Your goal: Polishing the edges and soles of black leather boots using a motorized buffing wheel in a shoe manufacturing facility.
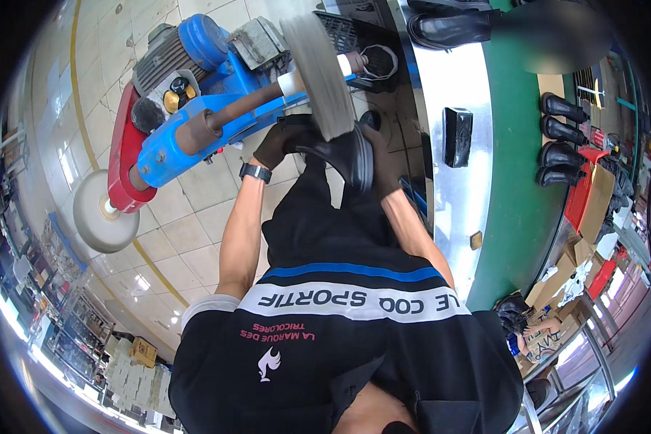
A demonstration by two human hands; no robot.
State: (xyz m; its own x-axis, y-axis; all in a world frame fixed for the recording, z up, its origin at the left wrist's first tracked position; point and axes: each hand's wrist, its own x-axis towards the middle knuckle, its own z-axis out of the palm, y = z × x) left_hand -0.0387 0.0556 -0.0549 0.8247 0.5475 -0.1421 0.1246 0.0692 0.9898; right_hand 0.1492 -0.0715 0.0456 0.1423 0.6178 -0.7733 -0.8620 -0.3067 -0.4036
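Note:
A black leather boot (345, 155) is held up against the lower edge of a large grey buffing wheel (317, 79), its dark sole turned toward my right. My left hand (273, 145), in a dark glove and with a watch at the wrist, is closed on the boot's left end. My right hand (387, 160), also gloved, grips the boot along its sole side; its fingertips are partly hidden behind the boot. The wheel looks smeared by spin and sits on a brown shaft (249, 107) of the blue machine (168, 155).
A second pale wheel (106, 211) sits at the machine's left end beside a red guard (126, 137). To the right runs a metal-edged green bench (512, 181) with a black block-shaped item (458, 137) and several black shoes (560, 130). Another person's hand (542, 330) shows at lower right.

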